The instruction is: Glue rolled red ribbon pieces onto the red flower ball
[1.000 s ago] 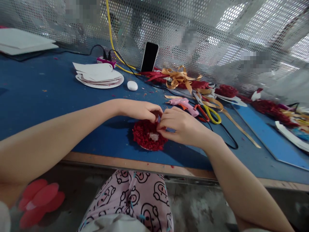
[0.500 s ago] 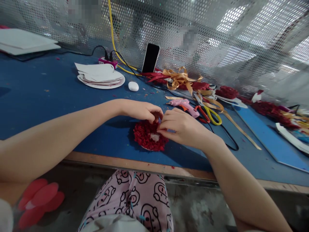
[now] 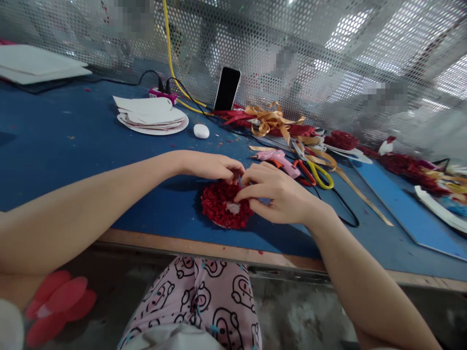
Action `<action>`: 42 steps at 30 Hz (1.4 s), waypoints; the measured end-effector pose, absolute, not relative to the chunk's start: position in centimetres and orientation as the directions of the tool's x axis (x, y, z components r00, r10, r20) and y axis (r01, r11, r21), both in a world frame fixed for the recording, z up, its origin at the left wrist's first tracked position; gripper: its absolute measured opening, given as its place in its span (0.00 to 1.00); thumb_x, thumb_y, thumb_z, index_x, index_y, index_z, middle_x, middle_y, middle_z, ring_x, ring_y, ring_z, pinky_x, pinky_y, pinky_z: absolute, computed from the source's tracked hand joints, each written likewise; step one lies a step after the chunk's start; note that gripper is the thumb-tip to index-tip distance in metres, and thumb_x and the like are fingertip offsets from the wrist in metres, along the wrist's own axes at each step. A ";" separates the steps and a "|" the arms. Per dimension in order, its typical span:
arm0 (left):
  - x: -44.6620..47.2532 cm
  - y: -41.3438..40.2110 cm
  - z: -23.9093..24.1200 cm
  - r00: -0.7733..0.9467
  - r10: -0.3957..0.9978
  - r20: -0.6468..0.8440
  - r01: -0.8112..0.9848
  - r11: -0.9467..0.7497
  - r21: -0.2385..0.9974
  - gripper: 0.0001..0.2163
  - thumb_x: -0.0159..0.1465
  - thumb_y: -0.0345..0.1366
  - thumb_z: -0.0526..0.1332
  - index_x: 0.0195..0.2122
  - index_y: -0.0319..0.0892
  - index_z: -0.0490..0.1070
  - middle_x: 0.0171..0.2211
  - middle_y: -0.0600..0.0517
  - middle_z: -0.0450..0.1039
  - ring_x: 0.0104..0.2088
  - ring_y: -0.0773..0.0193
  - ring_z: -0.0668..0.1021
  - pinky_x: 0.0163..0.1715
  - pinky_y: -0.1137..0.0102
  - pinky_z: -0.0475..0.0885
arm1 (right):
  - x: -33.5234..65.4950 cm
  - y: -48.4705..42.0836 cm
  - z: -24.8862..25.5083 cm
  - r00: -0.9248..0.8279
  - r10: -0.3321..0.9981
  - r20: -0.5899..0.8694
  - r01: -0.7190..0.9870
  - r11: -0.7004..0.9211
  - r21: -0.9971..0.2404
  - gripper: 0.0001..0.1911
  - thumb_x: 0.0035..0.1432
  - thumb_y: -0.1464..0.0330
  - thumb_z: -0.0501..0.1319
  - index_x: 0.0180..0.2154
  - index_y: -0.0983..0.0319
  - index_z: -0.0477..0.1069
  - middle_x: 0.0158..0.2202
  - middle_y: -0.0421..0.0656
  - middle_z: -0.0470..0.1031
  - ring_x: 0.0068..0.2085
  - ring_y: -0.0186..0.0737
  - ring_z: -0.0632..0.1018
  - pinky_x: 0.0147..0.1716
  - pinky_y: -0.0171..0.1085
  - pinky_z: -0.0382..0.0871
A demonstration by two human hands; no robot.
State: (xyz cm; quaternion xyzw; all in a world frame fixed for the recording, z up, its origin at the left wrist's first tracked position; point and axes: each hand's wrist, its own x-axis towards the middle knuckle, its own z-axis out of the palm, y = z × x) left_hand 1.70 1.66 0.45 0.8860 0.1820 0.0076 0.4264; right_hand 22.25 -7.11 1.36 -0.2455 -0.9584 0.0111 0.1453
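A round red ruffled disc with a small white patch at its centre lies on the blue table near the front edge. At its far rim, my left hand has its fingers curled down onto the ruffles, their tips partly hidden. My right hand grips the disc's right side, index finger on the ruffles beside the white patch and thumb near the rim. Both hands' fingertips come close together at the far right of the disc. Just beyond my right hand lies a pink glue gun.
Scissors with yellow handles and red-handled pliers lie right of the glue gun. A phone leans on the mesh screen. White card cutouts, a white case, gold ribbon and a blue board lie around.
My right hand's index finger has shifted slightly over the ruffles, and its thumb has dropped away from it, widening the gap. The left hand and disc have hardly moved.
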 end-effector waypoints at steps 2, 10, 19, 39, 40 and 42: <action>1.7 1.7 0.4 0.932 0.333 -0.144 0.320 -0.568 0.758 0.19 0.56 0.34 0.54 0.48 0.43 0.71 0.51 0.52 0.75 0.51 0.59 0.72 0.55 0.65 0.65 | 22.2 -7.1 1.3 -0.841 0.469 0.269 0.466 0.881 -0.080 0.15 0.58 0.76 0.55 0.37 0.59 0.80 0.37 0.45 0.75 0.40 0.41 0.73 0.43 0.44 0.62; 1.7 1.5 0.6 0.927 0.340 -0.157 0.339 -0.585 0.737 0.18 0.56 0.34 0.54 0.48 0.43 0.70 0.49 0.53 0.76 0.50 0.59 0.72 0.54 0.67 0.65 | 22.3 -6.9 1.1 -0.835 0.461 0.299 0.482 0.876 -0.003 0.14 0.60 0.75 0.55 0.35 0.60 0.79 0.36 0.45 0.75 0.37 0.41 0.72 0.41 0.44 0.63; 1.7 1.6 0.5 0.930 0.336 -0.148 0.329 -0.586 0.740 0.17 0.55 0.34 0.54 0.47 0.44 0.70 0.50 0.53 0.75 0.49 0.59 0.72 0.53 0.67 0.66 | 22.4 -7.0 1.3 -0.852 0.438 0.286 0.449 0.893 -0.030 0.14 0.60 0.75 0.55 0.34 0.59 0.79 0.35 0.44 0.73 0.38 0.40 0.72 0.41 0.43 0.61; 1.8 1.6 0.4 0.931 0.334 -0.148 0.329 -0.590 0.737 0.19 0.55 0.34 0.54 0.48 0.42 0.69 0.47 0.51 0.75 0.50 0.58 0.73 0.53 0.65 0.66 | 22.1 -7.1 1.1 -0.881 0.387 0.270 0.394 0.918 -0.031 0.15 0.57 0.76 0.55 0.37 0.59 0.80 0.33 0.44 0.72 0.37 0.40 0.70 0.40 0.43 0.62; 1.7 1.6 0.3 0.933 0.331 -0.144 0.324 -0.590 0.739 0.18 0.55 0.34 0.54 0.48 0.42 0.69 0.48 0.51 0.75 0.50 0.58 0.73 0.53 0.65 0.66 | 22.1 -7.1 1.1 -0.882 0.387 0.270 0.396 0.918 -0.023 0.15 0.57 0.76 0.55 0.37 0.59 0.80 0.33 0.44 0.72 0.37 0.40 0.70 0.39 0.43 0.62; 1.7 1.7 0.2 0.937 0.322 -0.135 0.311 -0.591 0.745 0.18 0.55 0.33 0.54 0.47 0.41 0.69 0.48 0.51 0.75 0.50 0.58 0.73 0.52 0.66 0.66 | 22.1 -7.1 1.1 -0.882 0.386 0.269 0.399 0.917 -0.006 0.15 0.58 0.75 0.55 0.37 0.59 0.80 0.33 0.44 0.72 0.37 0.40 0.70 0.39 0.43 0.62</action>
